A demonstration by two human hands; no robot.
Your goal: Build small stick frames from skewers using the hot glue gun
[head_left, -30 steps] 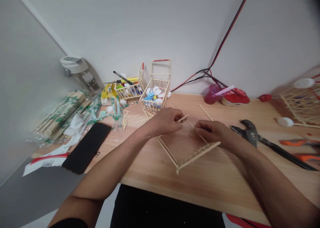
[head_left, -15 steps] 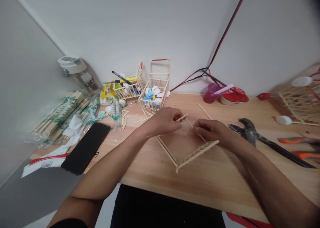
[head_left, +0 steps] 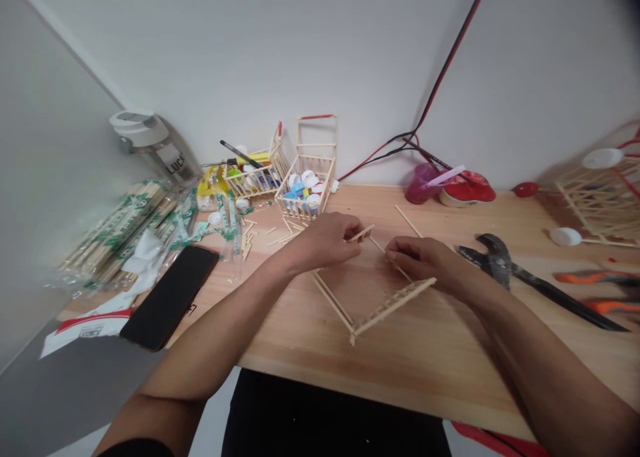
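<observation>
Over the pine tabletop [head_left: 400, 357] my left hand [head_left: 323, 242] pinches a short wooden stick [head_left: 361, 233] between its fingertips. My right hand [head_left: 417, 257] closes on a thin wooden stick [head_left: 393, 260], which seems to run under its fingers. Both sticks sit just above a flat, V-shaped stick frame. That frame has a ladder-like rail [head_left: 393, 307] and a long plain side stick [head_left: 331, 301], which meet at a corner near the table's front. The hands are close together, with only a small gap between them.
Behind the hands stand two small stick cribs, one [head_left: 305, 190] holding plastic bottle caps. Loose sticks lie nearby. A black phone [head_left: 170, 297] and chopstick packs [head_left: 120, 233] are at left; black pliers [head_left: 495, 260] and a larger stick structure [head_left: 600, 200] are at right.
The whole scene sits slightly higher and further left in the picture as my head shifts. Both hands keep their hold on the sticks.
</observation>
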